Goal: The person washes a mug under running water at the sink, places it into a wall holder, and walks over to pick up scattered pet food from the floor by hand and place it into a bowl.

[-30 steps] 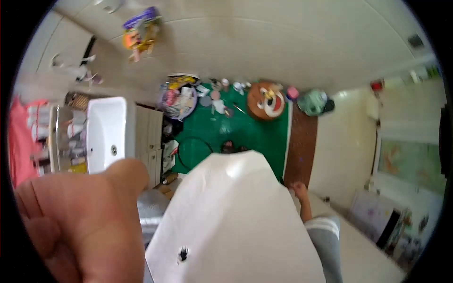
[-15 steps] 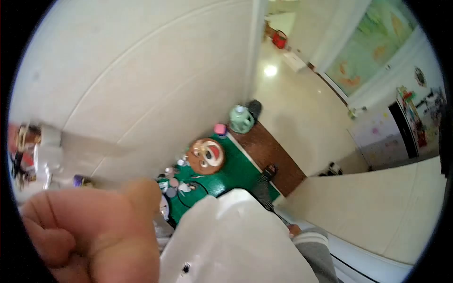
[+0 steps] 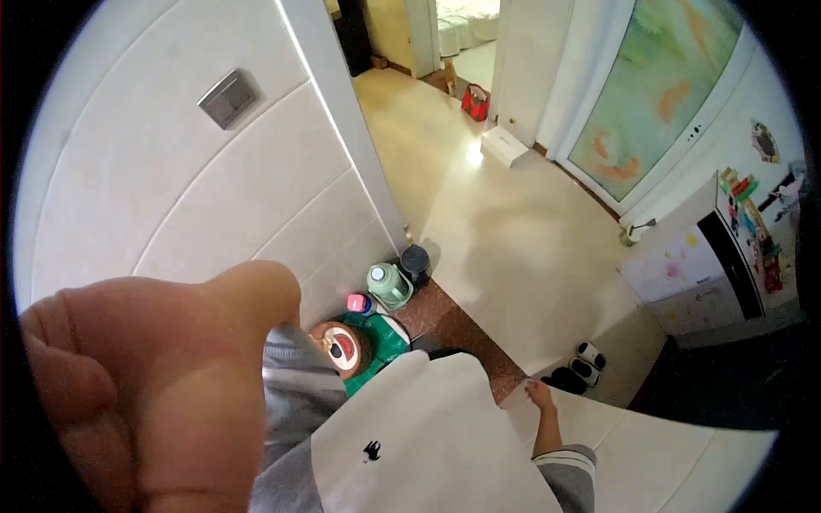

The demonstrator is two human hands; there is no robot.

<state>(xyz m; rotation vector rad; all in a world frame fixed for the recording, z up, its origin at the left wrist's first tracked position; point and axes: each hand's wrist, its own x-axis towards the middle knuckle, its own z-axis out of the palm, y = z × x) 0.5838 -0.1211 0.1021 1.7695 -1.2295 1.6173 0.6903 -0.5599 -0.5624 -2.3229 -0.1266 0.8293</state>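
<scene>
Very close to the camera, my left hand (image 3: 162, 376) fills the lower left of the view. Its fingers are curled in, and whatever they may hold is hidden. Lower right, my right hand (image 3: 540, 394) hangs at the end of a bent arm beside the low white wall edge. Its fingers look loosely apart, with no object visible in them. Between the hands is the front of a white shirt (image 3: 410, 445) with a small black mark. Past it, a round brown stool with a cartoon face (image 3: 346, 349) stands on a green floor (image 3: 389, 338).
A pale green thermos jug (image 3: 389, 286), a dark bin (image 3: 416, 263) and a pink-lidded container (image 3: 357, 303) line the tiled wall by the doorway. A brown threshold (image 3: 453, 321) crosses the floor. Beyond are shoes (image 3: 586, 366), a white box (image 3: 505, 145), a red bag (image 3: 475, 103) and a cabinet (image 3: 684, 256).
The view has turned toward the doorway, bringing a wall switch and more of the outer room into sight. The small items on the green floor have left view. My left hand stays raised and curled.
</scene>
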